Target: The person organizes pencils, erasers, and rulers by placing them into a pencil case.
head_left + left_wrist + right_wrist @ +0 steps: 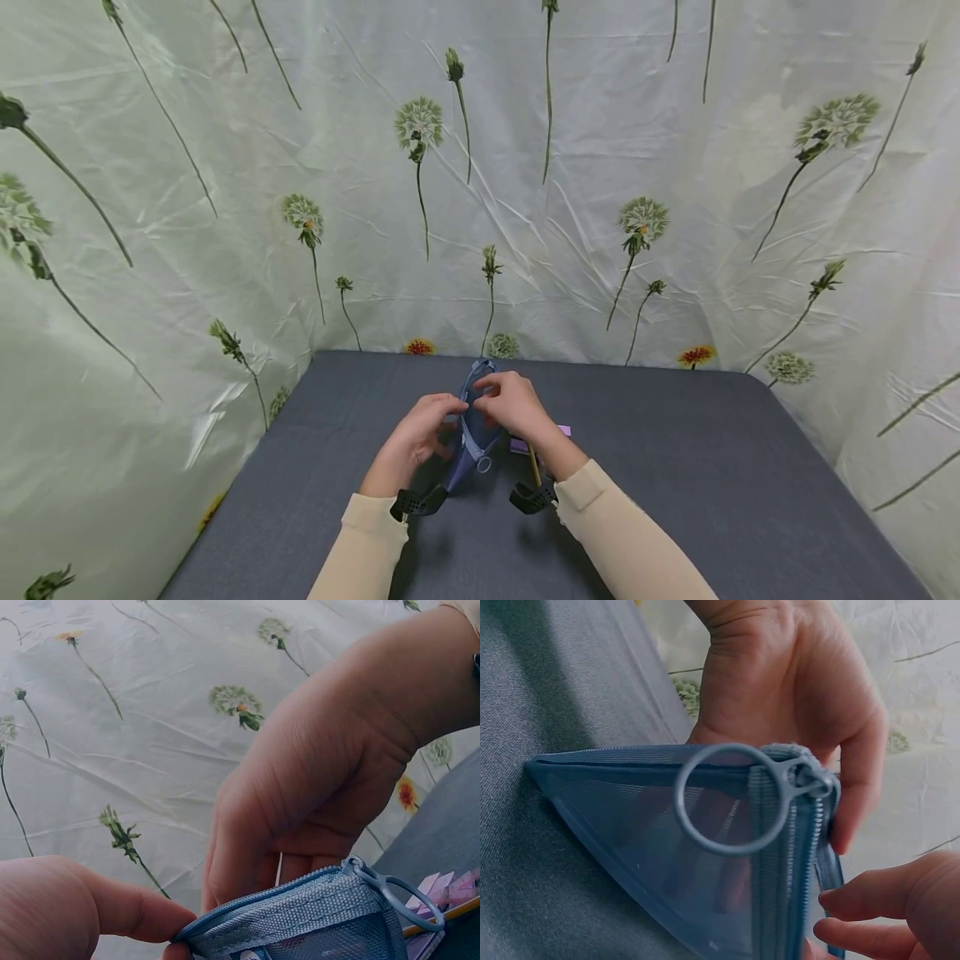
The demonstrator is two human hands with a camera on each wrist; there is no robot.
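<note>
A blue mesh zipper pouch [480,429] stands between both hands with its mouth unzipped. From its near end hangs a blue ring pull [731,799]. My left hand [423,429] pinches the pouch's rim between thumb and finger; in the right wrist view, other fingers of that hand show dimly through the mesh. My right hand [513,404] reaches to the mouth from the right, its thumb and index fingertips close together by the rim. A thin white line [280,868] shows beside its fingers in the left wrist view. Whether those fingertips hold anything is unclear.
Right of the pouch, partly under my right forearm, lie purple and pink pieces [519,447] and a thin yellow stick [534,467], perhaps a pencil. The dark grey table [675,467] meets a pale dandelion-print curtain [525,208] behind and at the sides.
</note>
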